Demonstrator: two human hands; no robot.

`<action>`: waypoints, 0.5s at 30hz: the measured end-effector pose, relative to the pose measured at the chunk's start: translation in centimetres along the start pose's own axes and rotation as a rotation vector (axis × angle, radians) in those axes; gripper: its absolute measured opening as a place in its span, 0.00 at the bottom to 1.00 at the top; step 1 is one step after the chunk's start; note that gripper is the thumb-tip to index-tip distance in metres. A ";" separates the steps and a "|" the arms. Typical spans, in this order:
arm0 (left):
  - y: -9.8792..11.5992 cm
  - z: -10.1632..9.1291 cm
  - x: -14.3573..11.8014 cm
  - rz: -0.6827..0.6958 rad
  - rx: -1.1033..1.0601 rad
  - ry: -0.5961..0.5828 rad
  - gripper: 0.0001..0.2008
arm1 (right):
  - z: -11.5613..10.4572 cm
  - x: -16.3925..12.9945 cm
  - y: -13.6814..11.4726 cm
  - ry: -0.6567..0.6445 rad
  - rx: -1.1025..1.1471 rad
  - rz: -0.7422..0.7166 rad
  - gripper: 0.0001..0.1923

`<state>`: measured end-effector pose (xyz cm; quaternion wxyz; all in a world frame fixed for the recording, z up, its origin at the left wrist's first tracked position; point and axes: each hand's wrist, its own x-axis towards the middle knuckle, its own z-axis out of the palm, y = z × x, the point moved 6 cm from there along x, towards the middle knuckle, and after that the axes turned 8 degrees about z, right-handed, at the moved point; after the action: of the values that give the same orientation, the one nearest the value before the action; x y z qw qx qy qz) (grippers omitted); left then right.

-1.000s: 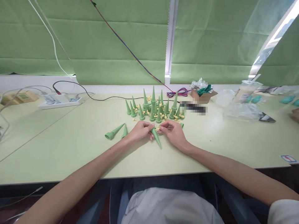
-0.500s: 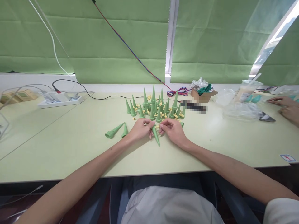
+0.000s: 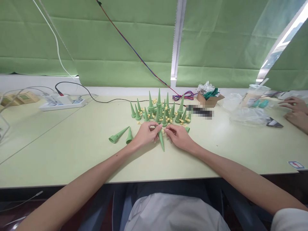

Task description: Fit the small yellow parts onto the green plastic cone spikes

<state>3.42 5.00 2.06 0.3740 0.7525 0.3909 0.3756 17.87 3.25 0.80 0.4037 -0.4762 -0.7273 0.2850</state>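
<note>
My left hand (image 3: pixel 148 133) is closed round the wide end of a green watering spike (image 3: pixel 161 141), its pointed tip slanting down toward me above the table. Fingers of my right hand (image 3: pixel 179 137) pinch a small yellow valve (image 3: pixel 163 131) against the spike's side; the fingers partly cover it. Just beyond both hands stands a cluster of upright green spikes (image 3: pixel 159 98), many with yellow valves. Two more spikes, one lying flat (image 3: pixel 117 135) and one beside it (image 3: pixel 129 136), are left of my left hand. Another spike's open end (image 3: pixel 187 129) shows behind my right hand.
A white power strip (image 3: pixel 63 104) sits at the back left, with a black cable running right. Farther right are a small cardboard box (image 3: pixel 209 100), a lidded drink cup (image 3: pixel 252 96), plastic wrap and a phone (image 3: pixel 274 123). Another person's hands (image 3: pixel 295 107) rest at the right edge.
The held spike has turned slightly more upright. My right fingers have closed in at its side, and less of the yellow valve shows. The view has shifted a little.
</note>
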 end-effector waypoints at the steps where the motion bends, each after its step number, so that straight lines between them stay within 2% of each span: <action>1: 0.1 0.0 0.0 0.012 0.002 0.004 0.19 | 0.0 0.0 0.0 0.007 -0.021 -0.005 0.17; 5: 0.6 0.2 -0.1 0.053 -0.027 0.018 0.19 | -0.1 -0.1 -0.2 0.032 -0.082 -0.022 0.20; 15: 0.8 0.6 -0.1 0.073 -0.081 0.011 0.20 | 0.4 -0.1 0.2 -0.013 0.028 0.075 0.26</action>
<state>4.16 4.46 2.41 0.3879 0.7486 0.3497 0.4086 17.62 3.22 0.45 0.3947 -0.4957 -0.7073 0.3133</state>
